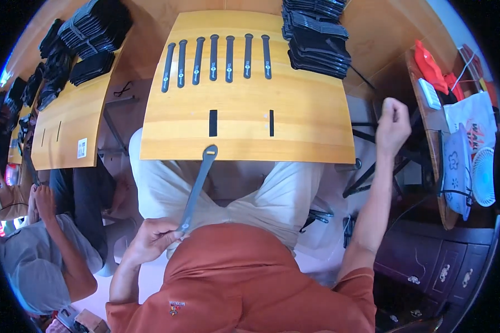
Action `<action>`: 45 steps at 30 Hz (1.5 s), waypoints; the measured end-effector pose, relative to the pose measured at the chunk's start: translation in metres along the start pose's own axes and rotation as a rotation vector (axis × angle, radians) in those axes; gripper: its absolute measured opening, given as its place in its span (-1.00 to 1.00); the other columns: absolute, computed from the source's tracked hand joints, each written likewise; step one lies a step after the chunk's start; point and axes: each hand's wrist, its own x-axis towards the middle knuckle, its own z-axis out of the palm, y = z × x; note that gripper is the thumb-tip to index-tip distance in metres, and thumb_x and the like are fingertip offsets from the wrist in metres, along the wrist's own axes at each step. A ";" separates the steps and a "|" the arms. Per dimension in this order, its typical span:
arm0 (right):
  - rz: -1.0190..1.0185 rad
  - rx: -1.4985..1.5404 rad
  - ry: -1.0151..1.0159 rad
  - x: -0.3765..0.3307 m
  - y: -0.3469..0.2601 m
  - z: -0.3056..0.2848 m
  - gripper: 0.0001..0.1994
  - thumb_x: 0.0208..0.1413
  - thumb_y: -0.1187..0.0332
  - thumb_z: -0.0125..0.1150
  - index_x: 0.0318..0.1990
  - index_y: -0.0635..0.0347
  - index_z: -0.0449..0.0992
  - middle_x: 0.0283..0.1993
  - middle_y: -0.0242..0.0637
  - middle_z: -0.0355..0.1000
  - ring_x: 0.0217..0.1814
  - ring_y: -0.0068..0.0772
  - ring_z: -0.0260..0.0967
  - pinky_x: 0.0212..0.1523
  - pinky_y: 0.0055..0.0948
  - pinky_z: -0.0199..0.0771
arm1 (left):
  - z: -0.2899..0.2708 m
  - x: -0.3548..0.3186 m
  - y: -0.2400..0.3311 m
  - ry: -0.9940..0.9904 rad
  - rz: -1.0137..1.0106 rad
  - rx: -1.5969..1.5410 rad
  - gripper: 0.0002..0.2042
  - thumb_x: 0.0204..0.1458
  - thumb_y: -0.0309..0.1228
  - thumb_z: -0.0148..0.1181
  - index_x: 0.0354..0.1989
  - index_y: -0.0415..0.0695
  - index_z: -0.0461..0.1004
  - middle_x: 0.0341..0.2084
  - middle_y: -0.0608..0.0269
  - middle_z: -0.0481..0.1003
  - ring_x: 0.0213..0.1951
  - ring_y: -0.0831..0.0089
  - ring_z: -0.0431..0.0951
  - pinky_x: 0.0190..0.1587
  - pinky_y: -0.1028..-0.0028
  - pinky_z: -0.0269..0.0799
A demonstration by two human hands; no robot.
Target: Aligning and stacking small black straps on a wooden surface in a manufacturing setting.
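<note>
My left hand (153, 238) pinches one end of a grey strap (195, 191) just above my lap. The strap slants up to the table's near edge, and its rounded far end has a slot. My right hand (393, 126) is raised off to the right of the table, its fingers curled closed; anything inside them is hidden. On the wooden table (239, 147), several similar grey straps (213, 58) lie side by side in a row. Two short black strips, a left one (213, 123) and a right one (271, 123), lie closer to me.
Stacks of flat black goods (319, 50) stand at the table's far right corner. To the left, a person (50, 244) sits at another wooden table (69, 141) with black stacks. On the right, a side table holds a red item (429, 65) and a small fan (483, 176).
</note>
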 end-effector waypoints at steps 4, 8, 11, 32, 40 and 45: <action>-0.370 -0.206 -0.135 -0.054 -0.010 0.015 -0.96 0.21 0.45 0.23 -0.25 0.20 0.57 -0.22 -0.14 0.55 -0.19 -0.05 0.56 -0.19 -0.21 0.57 | 0.014 0.007 -0.007 0.042 -0.010 -0.095 -0.90 0.25 -0.50 0.26 -0.21 -0.29 0.62 -0.35 0.22 0.65 -0.35 0.55 0.63 -0.27 0.51 0.58; -0.369 -0.282 -0.319 -0.106 -0.007 0.023 -0.98 0.17 0.47 0.26 -0.27 0.15 0.56 -0.19 -0.22 0.57 -0.22 -0.08 0.59 -0.27 -0.19 0.59 | 0.015 0.008 -0.017 0.112 0.070 -0.338 -0.92 0.25 -0.51 0.27 -0.27 -0.24 0.52 -0.30 0.11 0.67 -0.30 0.53 0.66 -0.22 0.49 0.62; -0.365 -0.290 -0.429 -0.118 -0.006 0.027 -0.95 0.15 0.47 0.30 -0.25 0.17 0.57 -0.19 -0.25 0.58 -0.22 -0.10 0.60 -0.26 -0.20 0.60 | 0.017 0.014 -0.017 0.122 0.110 -0.440 -0.87 0.21 -0.54 0.31 -0.30 -0.21 0.44 -0.26 -0.01 0.66 -0.28 0.48 0.67 -0.22 0.47 0.64; -0.108 -0.224 -0.677 -0.144 -0.083 0.015 -0.74 0.25 0.31 0.25 0.01 0.25 0.56 0.00 -0.07 0.53 -0.02 0.08 0.55 -0.02 -0.11 0.56 | 0.047 0.064 0.005 0.132 0.271 -0.809 -0.55 -0.17 -0.54 0.59 -0.19 -0.13 0.38 -0.34 0.19 0.47 -0.33 0.41 0.59 -0.28 0.46 0.54; 0.032 0.490 -1.007 -0.180 -0.165 0.019 -0.78 0.23 0.48 0.24 0.00 0.33 0.59 -0.19 0.00 0.61 -0.20 0.00 0.62 -0.16 -0.21 0.60 | 0.042 0.094 -0.005 0.178 0.451 -0.657 -0.81 -0.09 -0.64 0.50 -0.34 -0.24 0.59 -0.34 0.06 0.61 -0.26 0.35 0.63 -0.20 0.42 0.55; -0.036 0.721 -1.113 -0.196 -0.182 0.032 -0.75 0.18 0.48 0.32 -0.01 0.39 0.58 -0.18 0.04 0.62 -0.21 -0.01 0.64 -0.21 -0.21 0.63 | 0.040 0.092 -0.010 0.211 0.393 -0.552 -0.80 -0.07 -0.65 0.49 -0.28 -0.26 0.60 -0.26 0.06 0.66 -0.21 0.42 0.68 -0.11 0.46 0.63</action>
